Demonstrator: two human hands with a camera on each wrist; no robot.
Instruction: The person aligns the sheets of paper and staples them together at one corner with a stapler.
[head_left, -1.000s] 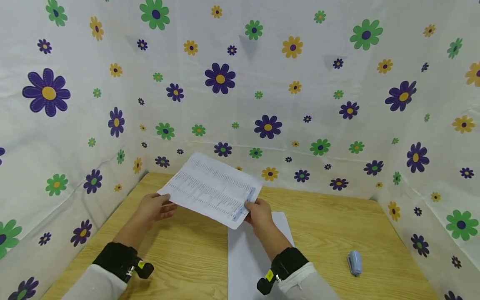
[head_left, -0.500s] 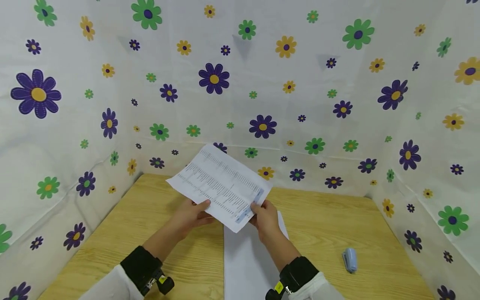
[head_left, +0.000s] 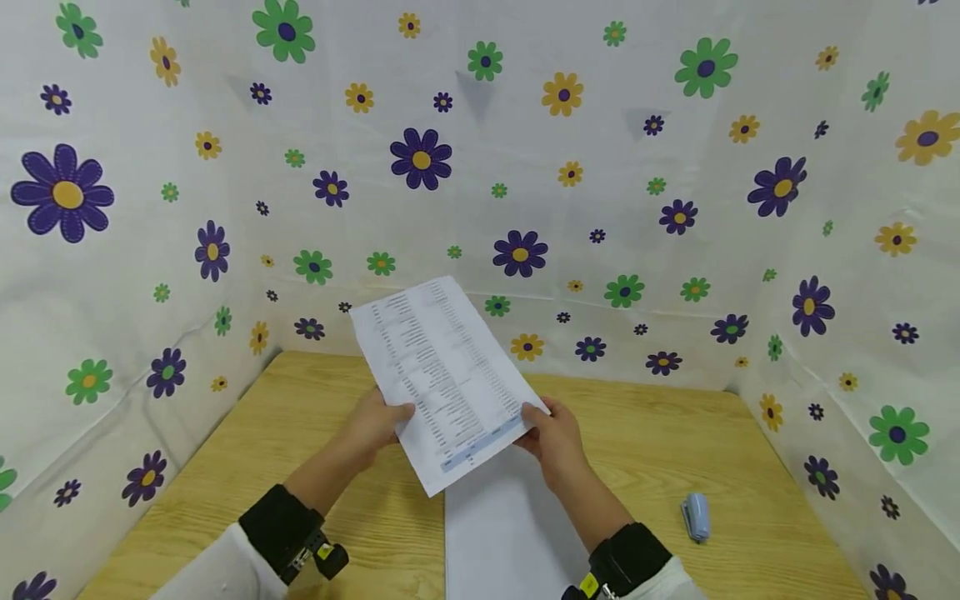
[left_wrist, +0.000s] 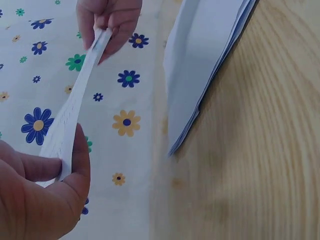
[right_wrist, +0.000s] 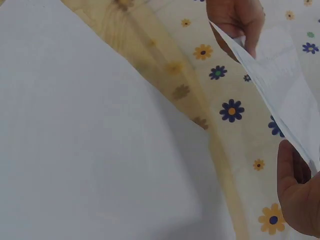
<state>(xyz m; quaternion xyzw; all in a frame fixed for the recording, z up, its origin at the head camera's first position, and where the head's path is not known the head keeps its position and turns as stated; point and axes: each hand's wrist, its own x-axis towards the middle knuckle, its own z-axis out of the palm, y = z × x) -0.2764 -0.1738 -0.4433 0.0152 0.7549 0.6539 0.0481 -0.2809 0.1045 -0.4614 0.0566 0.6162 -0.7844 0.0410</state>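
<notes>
Pinching printed paper [head_left: 442,375] with left grip [head_left: 372,429] and right grip [head_left: 558,442], closed to its thickness at opposite edges, presumably for even support; holding it above table [head_left: 637,454], left of stapler [head_left: 696,517].

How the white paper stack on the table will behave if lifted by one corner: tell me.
The white paper stack would probably sag, since it looks thin. Its sheets may slide apart: the left wrist view shows layered, uneven edges and no visible binding. It seems unlikely to roll or tip, lying flat on the table.
</notes>
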